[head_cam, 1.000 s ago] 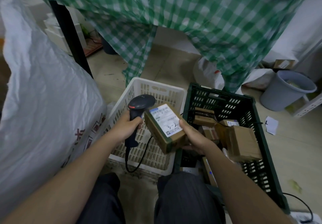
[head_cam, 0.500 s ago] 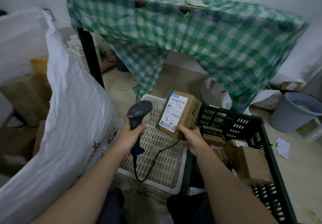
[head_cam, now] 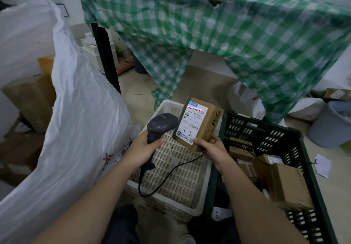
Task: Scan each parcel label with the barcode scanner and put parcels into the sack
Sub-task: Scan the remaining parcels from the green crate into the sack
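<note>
The parcel point(head_cam: 197, 122) is being gripped upright above the white crate point(head_cam: 171, 169) by the right hand point(head_cam: 212, 146); the scanner point(head_cam: 159, 129) is being clasped in the left hand point(head_cam: 144, 148), its red line best being kept across the top barcode.

body: person, head view | arms: two bare forearms, no sleeves showing | hands: left hand point(head_cam: 144, 148), right hand point(head_cam: 212, 148), no gloves | legs: dark trousers point(head_cam: 121, 224)

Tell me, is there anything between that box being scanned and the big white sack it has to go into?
Nothing visible blocks it. The parcel is held up over the white crate; the sack stands to its left, with only the left hand gripping the scanner in between.
</note>
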Demonstrator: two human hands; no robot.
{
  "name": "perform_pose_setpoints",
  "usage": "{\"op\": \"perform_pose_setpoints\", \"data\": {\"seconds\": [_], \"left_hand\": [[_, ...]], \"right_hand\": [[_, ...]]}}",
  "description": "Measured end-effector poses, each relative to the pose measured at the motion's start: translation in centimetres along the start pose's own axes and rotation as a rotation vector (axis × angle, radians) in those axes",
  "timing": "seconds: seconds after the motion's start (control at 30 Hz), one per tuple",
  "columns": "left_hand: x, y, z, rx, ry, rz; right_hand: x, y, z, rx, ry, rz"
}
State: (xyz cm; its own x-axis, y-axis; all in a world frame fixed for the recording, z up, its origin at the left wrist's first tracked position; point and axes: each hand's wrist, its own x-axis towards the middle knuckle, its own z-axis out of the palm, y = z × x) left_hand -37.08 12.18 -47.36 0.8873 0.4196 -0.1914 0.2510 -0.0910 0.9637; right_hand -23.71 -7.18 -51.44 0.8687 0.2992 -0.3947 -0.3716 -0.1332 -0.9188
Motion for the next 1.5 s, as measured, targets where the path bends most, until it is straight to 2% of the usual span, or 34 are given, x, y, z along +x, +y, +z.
{"op": "perform_pose_setpoints", "data": {"seconds": [0.13, 0.43, 1.5], "left_hand": [[0.0, 0.0, 0.2, 0.089, -0.059, -0.008], [-0.2, 0.5, 0.5, 0.153, -0.046, 0.011], [-0.1, 0.8, 1.7, 0.074, -0.037, 0.042]], "right_hand": [[0.4, 0.4, -0.2, 0.007, -0.007, -0.015], [0.3, 0.5, -0.8, 0.073, -0.051, -0.018], [0.5, 0.9, -2.0, 0.096, -0.062, -0.026]]}}
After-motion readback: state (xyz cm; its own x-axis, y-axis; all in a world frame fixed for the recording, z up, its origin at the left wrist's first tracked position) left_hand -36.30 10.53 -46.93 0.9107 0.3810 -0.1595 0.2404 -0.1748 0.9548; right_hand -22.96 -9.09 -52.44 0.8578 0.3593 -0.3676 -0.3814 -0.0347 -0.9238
